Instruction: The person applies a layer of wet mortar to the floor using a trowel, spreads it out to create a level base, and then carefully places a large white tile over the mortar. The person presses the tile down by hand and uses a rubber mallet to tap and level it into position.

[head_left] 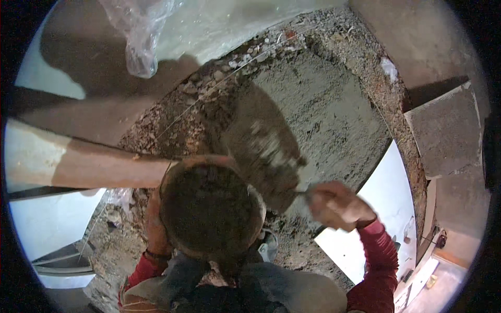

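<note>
In front of my knees is a round bucket (pixel 209 208), its mouth facing up and its inside dark. My left hand (pixel 155 221) grips its left side; most of the fingers are hidden behind it. My right hand (pixel 339 206), smeared by motion, is closed around the handle of a trowel (pixel 299 193). The trowel's blade is too blurred to outline against the dark patch ahead. Beyond the bucket, wet grey mortar (pixel 323 109) is spread over the ground, with a rough, streaked surface.
A taut string (pixel 209 91) crosses the rubble (pixel 182 112) at the mortar's far left. A white tile (pixel 378 208) lies at the right, under my right forearm. A pale beam (pixel 104 164) reaches toward the bucket from the left. Clear plastic (pixel 141 39) hangs at the back.
</note>
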Motion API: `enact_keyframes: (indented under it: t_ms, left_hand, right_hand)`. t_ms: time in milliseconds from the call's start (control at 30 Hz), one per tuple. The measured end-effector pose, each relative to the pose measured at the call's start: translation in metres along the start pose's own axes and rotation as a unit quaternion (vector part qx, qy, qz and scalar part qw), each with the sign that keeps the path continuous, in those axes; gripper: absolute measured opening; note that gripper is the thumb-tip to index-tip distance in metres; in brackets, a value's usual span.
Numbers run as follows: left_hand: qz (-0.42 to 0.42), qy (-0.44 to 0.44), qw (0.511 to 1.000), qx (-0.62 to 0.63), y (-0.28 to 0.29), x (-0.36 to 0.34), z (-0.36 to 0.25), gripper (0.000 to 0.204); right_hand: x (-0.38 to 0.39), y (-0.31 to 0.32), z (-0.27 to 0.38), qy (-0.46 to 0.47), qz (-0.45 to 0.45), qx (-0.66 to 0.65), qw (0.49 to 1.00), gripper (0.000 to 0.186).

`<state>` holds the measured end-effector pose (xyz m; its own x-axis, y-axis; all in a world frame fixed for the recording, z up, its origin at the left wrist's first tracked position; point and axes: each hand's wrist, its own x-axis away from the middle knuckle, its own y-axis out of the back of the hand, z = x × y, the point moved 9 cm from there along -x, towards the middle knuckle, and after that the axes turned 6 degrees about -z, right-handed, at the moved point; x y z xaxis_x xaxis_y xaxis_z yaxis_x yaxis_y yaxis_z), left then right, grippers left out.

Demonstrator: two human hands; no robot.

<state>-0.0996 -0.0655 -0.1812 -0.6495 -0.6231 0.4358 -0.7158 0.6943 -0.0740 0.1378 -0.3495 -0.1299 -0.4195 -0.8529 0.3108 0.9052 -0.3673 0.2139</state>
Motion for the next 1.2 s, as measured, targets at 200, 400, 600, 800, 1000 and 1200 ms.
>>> enact_keyframes:
  t_ms: [200, 400, 600, 800, 1000, 1200]
  left_hand:
    - [-0.109, 0.062, 0.992, -0.035, 0.039, -0.002, 0.029, 0.042]
    - [-0.114, -0.018, 0.981, -0.155, 0.038, -0.011, 0.010, 0.035]
    - [-0.062, 0.095, 0.993, 0.033, 0.020, -0.009, 0.019, 0.051]
    - [-0.056, 0.006, 0.960, -0.273, 0.028, -0.026, 0.011, 0.045]
    - [-0.004, -0.038, 0.997, 0.067, -0.021, -0.002, -0.011, 0.036]
    - [-0.072, 0.026, 0.983, 0.164, -0.022, -0.004, -0.005, 0.025]
  right_hand:
    - [-0.056, 0.198, 0.005, -0.057, -0.264, -0.068, 0.960, 0.038]
    - [-0.175, 0.292, -0.019, 0.132, -0.449, 0.510, 0.721, 0.030]
    - [-0.226, 0.276, -0.098, -0.047, -0.422, 0.601, 0.677, 0.018]
    - [-0.068, 0.149, 0.029, 0.091, -0.388, 0.477, 0.783, 0.027]
    - [0.010, -0.033, 0.050, -0.017, -0.077, 0.453, 0.888, 0.022]
    - [-0.018, -0.124, 0.001, -0.024, 0.018, 0.488, 0.873, 0.031]
